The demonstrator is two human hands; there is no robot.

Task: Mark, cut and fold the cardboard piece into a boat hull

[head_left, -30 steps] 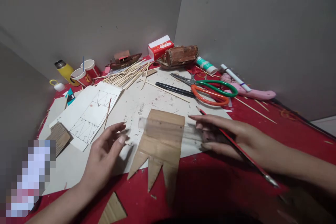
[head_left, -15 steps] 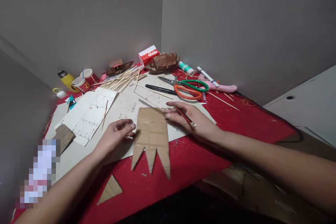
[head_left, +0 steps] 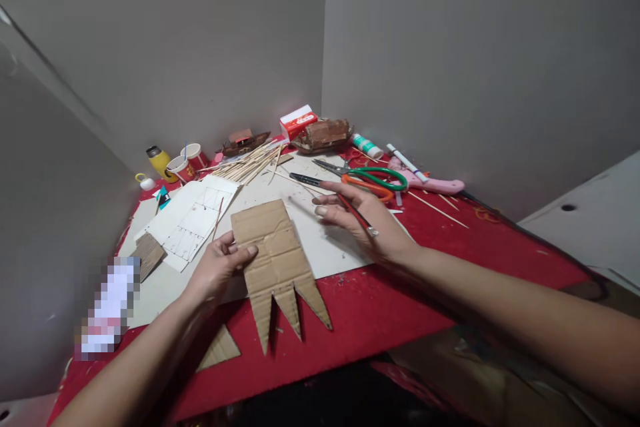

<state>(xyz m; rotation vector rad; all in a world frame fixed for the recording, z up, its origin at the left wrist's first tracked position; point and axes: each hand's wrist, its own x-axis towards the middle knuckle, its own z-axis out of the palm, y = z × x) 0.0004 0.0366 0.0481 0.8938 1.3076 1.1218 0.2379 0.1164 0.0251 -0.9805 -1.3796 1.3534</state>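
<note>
A piece of corrugated cardboard [head_left: 273, 250], cut into three long points along its near edge, is pinched at its left side by my left hand [head_left: 215, 270]. The thumb lies on top and the fingers go underneath. My right hand [head_left: 373, 223] is closed round a slim tool with a dark red shaft [head_left: 354, 212] and a silvery end. Its thin front part points away to the left and is blurred, so its kind is unclear. This hand is apart from the cardboard, just short of the scissors [head_left: 373, 177] with green and orange handles and a black marker [head_left: 305, 179].
White board [head_left: 320, 253] covers part of the red tabletop [head_left: 450, 260]. Behind lie wooden sticks [head_left: 250, 163], a drawing sheet [head_left: 195, 220], model boats [head_left: 325, 135], paper cups [head_left: 193, 155] and a pink glue gun [head_left: 440, 185]. A cardboard triangle [head_left: 223, 349] lies near the front edge.
My left hand has taken hold of the cardboard, which is now turned and lifted somewhat. My right hand has come away from its corner, still holding the tool. The view has shifted.
</note>
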